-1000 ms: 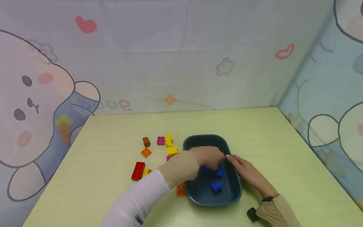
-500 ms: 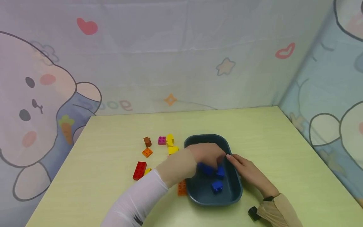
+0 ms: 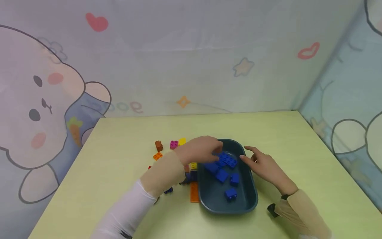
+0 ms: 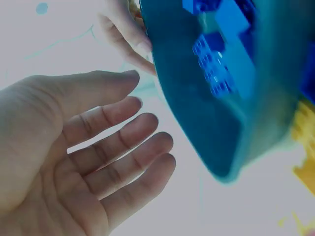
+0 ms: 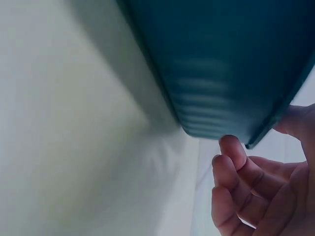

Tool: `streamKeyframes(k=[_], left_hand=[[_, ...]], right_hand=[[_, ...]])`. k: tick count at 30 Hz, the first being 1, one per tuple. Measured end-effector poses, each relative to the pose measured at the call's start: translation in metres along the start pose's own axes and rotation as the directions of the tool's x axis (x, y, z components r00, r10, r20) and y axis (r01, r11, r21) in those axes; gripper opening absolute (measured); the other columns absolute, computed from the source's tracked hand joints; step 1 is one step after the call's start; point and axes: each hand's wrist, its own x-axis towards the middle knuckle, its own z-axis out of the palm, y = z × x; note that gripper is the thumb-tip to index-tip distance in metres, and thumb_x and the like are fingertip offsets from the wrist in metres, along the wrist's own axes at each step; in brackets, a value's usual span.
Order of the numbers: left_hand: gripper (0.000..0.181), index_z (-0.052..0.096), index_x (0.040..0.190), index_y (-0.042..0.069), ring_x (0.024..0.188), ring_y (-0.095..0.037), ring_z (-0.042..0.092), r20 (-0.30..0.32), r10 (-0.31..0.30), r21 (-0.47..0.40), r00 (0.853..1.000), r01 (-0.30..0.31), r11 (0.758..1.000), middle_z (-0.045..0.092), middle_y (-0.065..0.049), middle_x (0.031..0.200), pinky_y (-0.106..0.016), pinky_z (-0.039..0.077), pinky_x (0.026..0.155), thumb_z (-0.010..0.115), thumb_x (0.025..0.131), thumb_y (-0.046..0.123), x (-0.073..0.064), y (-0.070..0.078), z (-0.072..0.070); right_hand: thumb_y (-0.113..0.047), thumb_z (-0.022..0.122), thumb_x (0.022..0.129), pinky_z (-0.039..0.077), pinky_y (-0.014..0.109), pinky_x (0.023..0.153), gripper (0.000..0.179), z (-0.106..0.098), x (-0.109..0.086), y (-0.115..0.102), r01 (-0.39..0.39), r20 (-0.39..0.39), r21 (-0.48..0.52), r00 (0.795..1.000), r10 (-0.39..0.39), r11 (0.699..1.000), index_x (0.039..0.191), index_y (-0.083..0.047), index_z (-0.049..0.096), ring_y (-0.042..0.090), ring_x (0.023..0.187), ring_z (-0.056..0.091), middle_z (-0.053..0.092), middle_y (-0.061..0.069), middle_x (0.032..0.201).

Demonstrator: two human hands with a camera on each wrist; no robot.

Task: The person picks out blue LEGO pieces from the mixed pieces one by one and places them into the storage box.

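A dark teal plastic basin [image 3: 206, 204] stands on the table with several blue building bricks [image 3: 222, 175] inside. My left hand [image 3: 198, 150] hangs over its far left side; the left wrist view shows that hand [image 4: 93, 147] with fingers extended and nothing in the palm. At the right rim is my right hand [image 3: 264, 166], thumb near the edge and index finger raised. Seen by the right wrist camera, the right hand's fingers [image 5: 226, 179] are loosely bent beside the basin wall [image 5: 211, 88], holding nothing.
Left of the basin lie loose bricks: a brown one [image 3: 159, 146], a magenta one [image 3: 174, 144], a flat orange one [image 3: 158, 156], a long orange one [image 3: 194, 192] against the basin, plus yellow and dark blue ones. My left sleeve covers part of this group. A patterned cloth [image 3: 179, 66] hangs behind.
My left hand has come up out of the basin toward the far left, leaving more blue bricks visible. My right hand has loosened from the rim, its index finger lifting away. The view shifted slightly.
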Motion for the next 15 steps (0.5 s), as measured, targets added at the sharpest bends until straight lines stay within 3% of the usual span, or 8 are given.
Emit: streamKeyframes(k=[6, 15], left_hand=[[0.019, 0.066, 0.11, 0.01, 0.093, -0.017, 0.06, -0.053, -0.058, -0.024, 0.997, 0.057, 0.998, 0.064, -0.003, 0.105, -0.031, 0.051, 0.084, 0.066, 0.099, 0.026, -0.037, -0.025, 0.002], [0.021, 0.068, 0.112, 0.011, 0.093, -0.015, 0.062, -0.028, -0.223, -0.112, 0.974, 0.219, 0.969, 0.066, 0.0, 0.106, -0.031, 0.053, 0.085, 0.071, 0.096, 0.025, -0.094, -0.048, 0.025]], right_hand=[[-0.041, 0.053, 0.104, 0.045, 0.034, 0.059, 0.065, -0.011, 0.012, -0.007, 0.023, 0.033, -0.068, 0.999, -0.021, 0.997, 0.148, 0.005, 0.04, 0.014, 0.061, 0.054, 0.064, 0.005, 0.084], [-0.033, 0.055, 0.104, 0.038, 0.033, 0.047, 0.058, -0.009, 0.027, -0.017, 0.054, 0.054, -0.175, 0.998, -0.045, 0.983, 0.147, 0.004, 0.041, 0.014, 0.051, 0.049, 0.057, -0.002, 0.067]])
